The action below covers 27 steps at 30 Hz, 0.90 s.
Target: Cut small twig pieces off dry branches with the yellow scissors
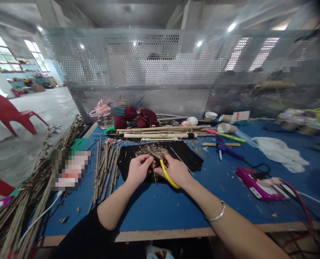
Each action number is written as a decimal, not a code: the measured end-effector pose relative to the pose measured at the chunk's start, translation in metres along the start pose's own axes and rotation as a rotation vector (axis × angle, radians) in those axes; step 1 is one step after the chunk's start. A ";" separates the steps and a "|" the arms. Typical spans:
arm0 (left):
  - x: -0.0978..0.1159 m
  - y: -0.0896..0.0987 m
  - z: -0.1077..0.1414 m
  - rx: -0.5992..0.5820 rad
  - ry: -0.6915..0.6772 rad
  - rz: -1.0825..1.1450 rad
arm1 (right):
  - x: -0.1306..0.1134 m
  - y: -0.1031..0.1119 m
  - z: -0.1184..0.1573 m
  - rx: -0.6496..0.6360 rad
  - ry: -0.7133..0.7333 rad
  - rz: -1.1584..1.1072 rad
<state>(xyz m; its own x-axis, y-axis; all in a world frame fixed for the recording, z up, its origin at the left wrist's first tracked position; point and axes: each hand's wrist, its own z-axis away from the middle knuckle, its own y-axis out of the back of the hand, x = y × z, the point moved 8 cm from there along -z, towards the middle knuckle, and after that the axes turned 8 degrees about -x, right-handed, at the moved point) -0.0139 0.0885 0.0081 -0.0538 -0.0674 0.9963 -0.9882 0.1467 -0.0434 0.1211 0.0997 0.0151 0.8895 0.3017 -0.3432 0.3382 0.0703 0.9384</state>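
Note:
My right hand [178,171] is closed around the yellow handles of a pair of scissors [164,168], with the metal blades pointing away and left. My left hand [141,167] pinches a thin dry twig [155,177] close to the blades; the fingers hide most of it. Both hands are over a black cloth [190,153] that bears a heap of dry plant clippings [160,148]. Left of the cloth, several cut dry sticks [103,172] lie side by side.
Long bundles of dried stalks [41,190] line the left table edge. Bamboo sticks [160,135] and dark red balls [130,113] lie behind the cloth. On the right are a blue glue gun [223,145], a magenta power strip [259,185] with cables, and a white plastic bag [280,153].

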 end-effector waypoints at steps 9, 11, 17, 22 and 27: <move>0.002 -0.006 0.002 -0.036 -0.011 -0.011 | -0.012 0.004 0.004 0.036 0.106 -0.086; 0.000 -0.007 0.001 -0.049 -0.011 0.019 | -0.011 0.003 0.004 0.042 0.097 -0.087; 0.001 -0.007 0.001 -0.022 0.013 0.047 | -0.007 -0.003 0.003 0.003 0.022 -0.097; 0.002 -0.002 0.002 0.021 -0.002 0.011 | -0.008 -0.002 0.004 -0.020 -0.010 -0.107; 0.001 0.001 0.002 0.043 -0.023 -0.005 | -0.005 -0.003 0.002 -0.024 -0.016 -0.109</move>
<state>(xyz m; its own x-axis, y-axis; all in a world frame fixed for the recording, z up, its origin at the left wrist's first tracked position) -0.0149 0.0867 0.0089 -0.0520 -0.0910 0.9945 -0.9937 0.1036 -0.0425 0.1164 0.0960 0.0137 0.8525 0.2759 -0.4440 0.4262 0.1247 0.8960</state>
